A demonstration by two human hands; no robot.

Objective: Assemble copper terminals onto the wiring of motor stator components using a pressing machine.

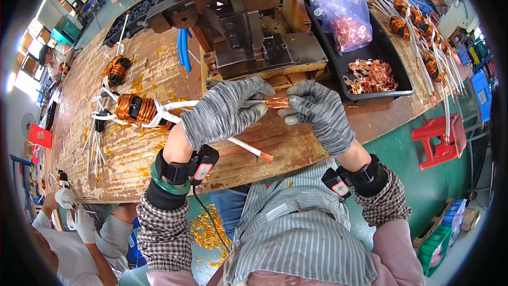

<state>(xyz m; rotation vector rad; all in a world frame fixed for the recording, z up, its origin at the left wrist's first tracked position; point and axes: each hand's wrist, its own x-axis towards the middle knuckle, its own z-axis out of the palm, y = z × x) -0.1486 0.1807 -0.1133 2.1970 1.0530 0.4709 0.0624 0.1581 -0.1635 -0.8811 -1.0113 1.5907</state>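
Both hands wear grey knitted gloves and meet in front of the press. My left hand point(225, 112) is closed around a white wire near its stripped end. Bare copper strands point(276, 103) bridge the gap to my right hand point(321, 112), whose thumb and fingers pinch their far end. Whether a copper terminal is also between those fingertips, I cannot make out. The white wire appears to run back under my left hand to a copper-wound coil point(136, 109) on the left. A second white lead point(244, 147) comes out below my left hand, its bare copper tip pointing right.
A dark metal press point(254, 47) stands just beyond my hands. Right of it, a black tray point(405, 92) holds loose copper terminals point(373, 76) and a plastic bag point(346, 21) of more. Several coils point(410, 18) lie at the far right. Another person's gloved hands point(84, 225) work at lower left.
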